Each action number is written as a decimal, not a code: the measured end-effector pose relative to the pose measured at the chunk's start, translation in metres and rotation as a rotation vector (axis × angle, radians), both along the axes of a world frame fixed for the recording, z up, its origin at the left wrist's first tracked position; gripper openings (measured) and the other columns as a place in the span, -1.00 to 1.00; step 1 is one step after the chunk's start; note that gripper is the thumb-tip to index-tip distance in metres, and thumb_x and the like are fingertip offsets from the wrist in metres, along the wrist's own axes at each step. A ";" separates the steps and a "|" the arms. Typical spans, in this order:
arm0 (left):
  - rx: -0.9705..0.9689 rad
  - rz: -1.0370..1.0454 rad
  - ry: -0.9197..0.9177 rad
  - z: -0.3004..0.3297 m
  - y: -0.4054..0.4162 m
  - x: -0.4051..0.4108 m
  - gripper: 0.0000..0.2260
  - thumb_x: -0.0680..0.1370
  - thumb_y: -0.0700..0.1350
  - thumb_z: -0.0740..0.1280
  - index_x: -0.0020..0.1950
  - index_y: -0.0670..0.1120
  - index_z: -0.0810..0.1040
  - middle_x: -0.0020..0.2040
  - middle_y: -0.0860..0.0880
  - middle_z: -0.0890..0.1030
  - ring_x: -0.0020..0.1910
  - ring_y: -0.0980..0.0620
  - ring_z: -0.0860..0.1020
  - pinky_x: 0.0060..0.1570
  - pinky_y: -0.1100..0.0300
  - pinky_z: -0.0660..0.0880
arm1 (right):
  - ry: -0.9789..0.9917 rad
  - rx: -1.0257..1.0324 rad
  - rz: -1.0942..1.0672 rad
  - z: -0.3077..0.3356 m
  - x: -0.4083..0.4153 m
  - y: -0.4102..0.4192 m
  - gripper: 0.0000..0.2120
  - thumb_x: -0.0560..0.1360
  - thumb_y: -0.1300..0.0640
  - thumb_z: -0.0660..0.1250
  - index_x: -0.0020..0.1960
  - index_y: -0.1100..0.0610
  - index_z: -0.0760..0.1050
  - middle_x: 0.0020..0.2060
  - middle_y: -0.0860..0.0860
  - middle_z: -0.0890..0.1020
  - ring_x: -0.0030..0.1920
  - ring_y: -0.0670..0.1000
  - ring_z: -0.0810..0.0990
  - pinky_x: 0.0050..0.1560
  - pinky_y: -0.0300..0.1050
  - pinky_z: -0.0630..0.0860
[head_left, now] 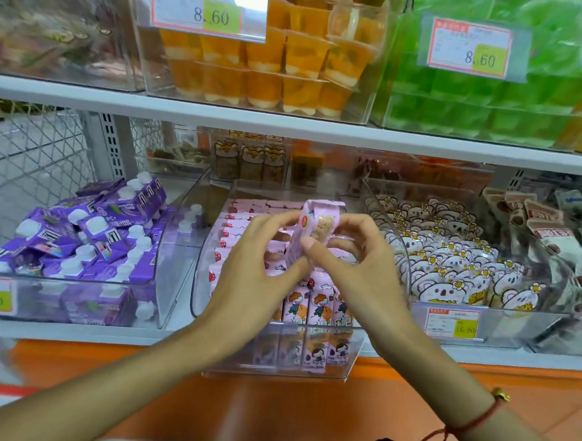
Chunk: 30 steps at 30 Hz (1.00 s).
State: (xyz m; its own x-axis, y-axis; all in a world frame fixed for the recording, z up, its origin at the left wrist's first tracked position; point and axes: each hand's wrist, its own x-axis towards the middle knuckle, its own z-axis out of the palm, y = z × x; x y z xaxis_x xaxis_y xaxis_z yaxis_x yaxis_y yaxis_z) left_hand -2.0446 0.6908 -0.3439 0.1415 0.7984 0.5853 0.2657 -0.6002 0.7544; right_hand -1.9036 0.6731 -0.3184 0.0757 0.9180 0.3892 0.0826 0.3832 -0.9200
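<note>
The middle bin (pixel 198 282) sits on the lower shelf (pixel 71 331), between the carton bin (pixel 175 247) at left and the pouch bin (pixel 514 331) at right. The left hand (pixel 248 275) and right hand (pixel 357 275) hold one packet (pixel 316 228) above the middle bin. The cup bin (pixel 377 65) stands on the upper shelf (pixel 86 97).

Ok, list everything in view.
pink snack packet: one, pink, held over middle bin
pink packets: many, pink, middle clear bin
purple cartons: many, purple with white caps, left bin
koala packets: many, white and pink, right bin
red-and-white packets: several, far right bin
orange jelly cups: many, orange, upper middle bin
green jelly cups: many, green, upper right bin
price tags: four, red-edged, bin fronts
bracelet: one, red, right wrist
left hand: grips packet's left side
right hand: fingers pinch its right side
</note>
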 end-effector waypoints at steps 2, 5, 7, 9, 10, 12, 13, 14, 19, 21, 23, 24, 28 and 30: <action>-0.028 -0.020 -0.099 0.003 0.000 0.000 -0.72 0.51 -0.08 0.40 0.20 0.15 0.52 0.12 0.24 0.57 0.17 0.24 0.52 0.13 0.18 0.52 | -0.056 0.029 0.029 0.001 0.001 -0.002 -0.77 0.43 0.25 0.45 0.02 0.09 0.48 -0.06 -0.11 0.64 0.02 -0.18 0.60 -0.01 -0.24 0.57; 0.010 -0.021 -0.124 0.008 0.000 -0.004 -0.71 0.49 -0.25 0.42 0.14 0.06 0.56 0.09 0.14 0.62 0.17 0.15 0.55 0.21 0.13 0.49 | -0.108 0.061 0.071 0.004 0.005 -0.003 -0.80 0.44 0.33 0.41 -0.05 0.10 0.48 0.00 -0.12 0.63 0.09 -0.17 0.58 0.19 -0.12 0.53; 0.034 -0.024 -0.107 0.010 0.000 -0.006 -0.69 0.49 -0.30 0.41 0.13 0.05 0.56 0.10 0.11 0.62 0.19 0.12 0.55 0.24 0.15 0.48 | -0.129 0.083 0.083 0.004 0.008 -0.004 -0.79 0.44 0.36 0.41 -0.10 0.09 0.48 0.05 -0.10 0.63 0.10 -0.16 0.60 0.20 -0.12 0.53; 0.030 -0.037 -0.106 0.010 -0.002 -0.007 -0.68 0.49 -0.30 0.41 0.13 0.06 0.56 0.11 0.10 0.62 0.19 0.12 0.55 0.24 0.17 0.47 | -0.149 0.099 0.071 0.003 0.010 -0.005 -0.76 0.43 0.37 0.42 -0.13 0.05 0.49 0.06 -0.11 0.63 0.10 -0.16 0.60 0.20 -0.14 0.52; 0.022 -0.041 -0.102 0.011 -0.002 -0.007 -0.69 0.49 -0.28 0.42 0.14 0.06 0.56 0.11 0.10 0.62 0.19 0.13 0.55 0.24 0.17 0.48 | -0.156 0.105 0.065 0.003 0.011 -0.005 -0.76 0.43 0.36 0.42 -0.14 0.03 0.50 0.05 -0.12 0.63 0.10 -0.16 0.60 0.21 -0.14 0.52; -0.007 -0.057 -0.095 0.012 -0.003 -0.007 -0.68 0.49 -0.26 0.42 0.16 0.06 0.55 0.12 0.14 0.62 0.20 0.17 0.54 0.23 0.21 0.49 | -0.165 0.103 0.062 0.001 0.013 -0.004 -0.79 0.44 0.32 0.42 -0.12 0.04 0.50 0.01 -0.13 0.64 0.10 -0.15 0.60 0.21 -0.14 0.52; -0.035 -0.075 -0.101 0.013 -0.003 -0.007 -0.66 0.49 -0.26 0.42 0.18 0.07 0.55 0.12 0.17 0.62 0.19 0.20 0.54 0.21 0.25 0.49 | -0.172 0.098 0.064 0.001 0.013 -0.004 -0.82 0.45 0.30 0.42 -0.09 0.05 0.51 0.00 -0.11 0.64 0.10 -0.14 0.60 0.20 -0.14 0.52; -0.072 -0.094 -0.111 0.014 -0.003 -0.008 -0.66 0.49 -0.24 0.42 0.21 0.06 0.54 0.14 0.18 0.61 0.19 0.22 0.54 0.19 0.28 0.50 | -0.179 0.093 0.067 0.001 0.014 -0.004 -0.83 0.46 0.28 0.41 -0.05 0.06 0.52 0.00 -0.09 0.64 0.10 -0.13 0.60 0.20 -0.15 0.52; -0.413 -0.137 -0.234 0.025 -0.002 -0.010 -0.65 0.53 0.00 0.35 0.31 0.09 0.48 0.05 0.11 0.68 0.00 0.24 0.64 -0.10 0.38 0.57 | -0.150 0.012 0.095 0.006 0.012 -0.006 -0.82 0.52 0.15 0.35 0.10 -0.02 0.58 -0.04 -0.07 0.65 -0.04 -0.15 0.61 -0.09 -0.39 0.51; -0.612 -0.176 -0.335 0.029 -0.002 -0.010 -0.69 0.52 0.04 0.36 0.24 0.02 0.55 -0.02 0.06 0.71 -0.11 0.20 0.67 -0.19 0.32 0.59 | -0.149 -0.059 0.080 0.008 0.009 -0.006 -0.84 0.52 0.03 0.33 0.09 -0.07 0.59 -0.08 -0.05 0.65 -0.07 -0.10 0.61 -0.13 -0.37 0.54; -0.733 -0.194 -0.389 0.032 -0.001 -0.010 -0.76 0.51 0.04 0.37 0.11 -0.04 0.64 -0.06 0.00 0.72 -0.20 0.17 0.68 -0.25 0.30 0.59 | -0.121 -0.143 0.074 0.009 0.007 -0.005 -0.84 0.51 -0.03 0.33 0.06 -0.07 0.60 -0.07 0.00 0.66 -0.04 -0.01 0.63 -0.07 -0.25 0.60; -0.775 -0.199 -0.407 0.033 -0.001 -0.009 -0.79 0.51 0.03 0.38 0.04 -0.06 0.66 -0.09 -0.02 0.72 -0.25 0.16 0.67 -0.28 0.30 0.58 | -0.100 -0.185 0.081 0.009 0.006 -0.003 -0.82 0.50 -0.03 0.34 0.07 -0.04 0.60 -0.04 0.06 0.67 0.00 0.06 0.64 0.00 -0.14 0.61; -0.845 -0.209 -0.427 0.032 0.000 -0.009 -0.80 0.49 0.02 0.40 -0.03 -0.09 0.66 -0.22 0.01 0.71 -0.35 0.17 0.65 -0.36 0.30 0.56 | -0.062 -0.280 0.109 0.009 0.006 -0.002 -0.77 0.50 -0.01 0.35 0.11 0.05 0.57 0.02 0.26 0.63 0.04 0.25 0.60 0.08 0.02 0.57; -0.833 -0.221 -0.407 0.031 0.002 -0.011 -0.79 0.50 0.02 0.39 0.03 -0.07 0.66 -0.15 0.01 0.72 -0.26 0.15 0.67 -0.32 0.29 0.58 | -0.071 -0.268 0.115 0.008 0.007 -0.002 -0.79 0.51 -0.01 0.34 0.11 0.02 0.57 0.01 0.24 0.63 0.03 0.22 0.61 0.04 -0.02 0.58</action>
State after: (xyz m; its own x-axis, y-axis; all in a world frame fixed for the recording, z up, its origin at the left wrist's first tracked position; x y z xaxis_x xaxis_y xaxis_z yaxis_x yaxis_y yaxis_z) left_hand -2.0553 0.6927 -0.3133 0.2500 0.9606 -0.1216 -0.1665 0.1663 0.9719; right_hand -1.8971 0.6706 -0.3102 -0.0538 0.9898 0.1322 0.1205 0.1378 -0.9831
